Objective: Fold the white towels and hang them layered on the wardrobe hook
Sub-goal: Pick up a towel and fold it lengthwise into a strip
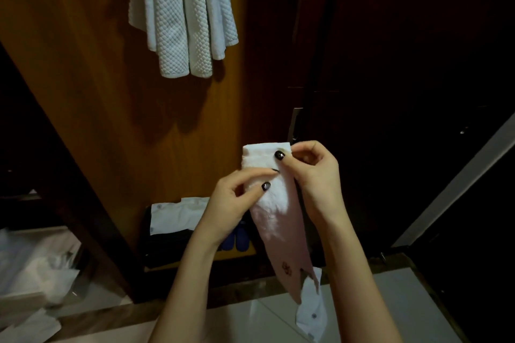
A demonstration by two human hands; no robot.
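Surroundings: wooden wardrobe panel [97,92], upright, orange-brown, filling the centre-left. Hung towels [181,14], pale and waffle-textured, several layers draped against the panel's upper part, their tops cut off by the frame edge. Dark door [404,64] to the right, with a metal handle [294,125] just above the hands. Dark bag [167,245] at the panel's foot, a white dotted cloth [178,211] lying over it and a blue item [237,241] beside it, partly hidden by the left forearm. Crumpled white cloths [33,267] lower left.

Task item: white towel [271,203], folded into a narrow strip and held upright in the air in front of the panel, well below the hung towels. Top edge squared; lower end tapers down, with a small dark print near the tip. Left hand [237,198]: thumb and forefinger pinching the strip's left edge. Right hand [309,175]: thumb pressed on the upper right corner, fingers curled behind.

Room: bare panel between the held strip and the hung layers; pale tiled floor [376,301] below; door close on the right
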